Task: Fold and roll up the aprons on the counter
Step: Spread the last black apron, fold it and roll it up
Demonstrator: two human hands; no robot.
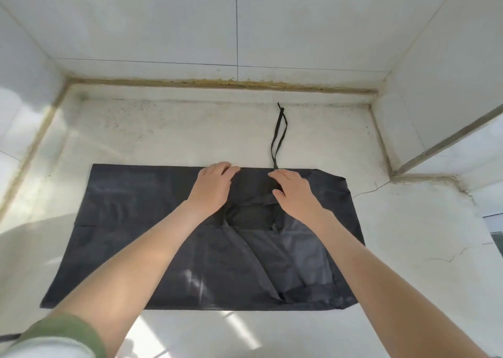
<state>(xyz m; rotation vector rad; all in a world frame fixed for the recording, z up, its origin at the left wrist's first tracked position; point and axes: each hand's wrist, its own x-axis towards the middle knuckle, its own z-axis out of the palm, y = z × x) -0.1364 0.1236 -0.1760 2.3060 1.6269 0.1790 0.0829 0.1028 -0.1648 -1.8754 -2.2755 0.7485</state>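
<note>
A black apron [136, 221] lies flat on the white counter [163, 134] as a wide rectangle, with folded layers and straps bunched near its middle and right. One black strap loop [279, 134] trails from its far edge toward the back wall. My left hand [213, 186] rests palm down on the far edge of the apron, fingers together and slightly curled. My right hand [294, 191] lies beside it on the same edge, fingers spread on the cloth, just below where the strap loop starts. Neither hand visibly grips the fabric.
White tiled walls close the counter at the back [236, 31], left and right. A wall corner [392, 172] juts in at the right. A dark strap end [8, 337] shows at the lower left edge.
</note>
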